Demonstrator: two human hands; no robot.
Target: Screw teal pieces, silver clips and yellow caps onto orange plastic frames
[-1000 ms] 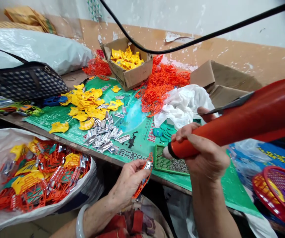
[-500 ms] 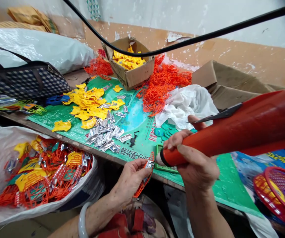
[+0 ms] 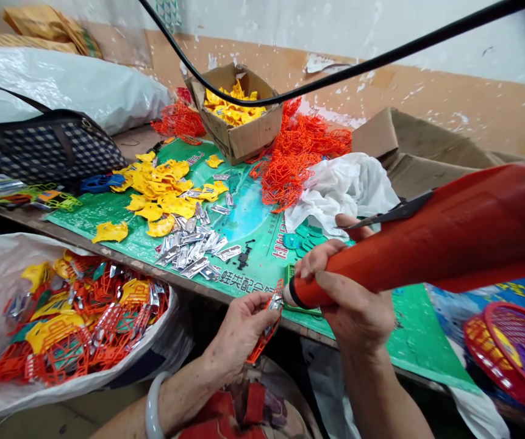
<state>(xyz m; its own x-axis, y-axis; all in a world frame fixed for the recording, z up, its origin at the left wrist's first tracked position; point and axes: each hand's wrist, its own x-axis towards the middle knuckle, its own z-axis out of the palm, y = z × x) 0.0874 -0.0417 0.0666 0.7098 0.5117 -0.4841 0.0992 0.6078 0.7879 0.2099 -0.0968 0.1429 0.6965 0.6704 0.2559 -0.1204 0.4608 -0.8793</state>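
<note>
My left hand [image 3: 239, 332] pinches an orange plastic frame piece [image 3: 266, 326] with a silver metal clip on it, held just below the table edge. My right hand [image 3: 351, 296] is wrapped round a red electric screwdriver [image 3: 427, 244] whose tip points left and touches the piece. A black cable [image 3: 335, 73] runs from the tool across the top of the view. A green screw tray [image 3: 301, 280] lies right behind the tool's tip, mostly hidden by it.
On the green mat [image 3: 253, 213] lie yellow plastic parts [image 3: 161, 189], silver clips [image 3: 193, 250], an orange frame heap [image 3: 299, 152], a white bag [image 3: 339, 189] and a cardboard box [image 3: 239, 116]. A bag of assembled pieces [image 3: 70, 311] sits at left. Handbag [image 3: 42, 146] far left.
The screwdriver tip has moved left from over the green tray to the orange piece in my left hand. The left hand has stayed in place.
</note>
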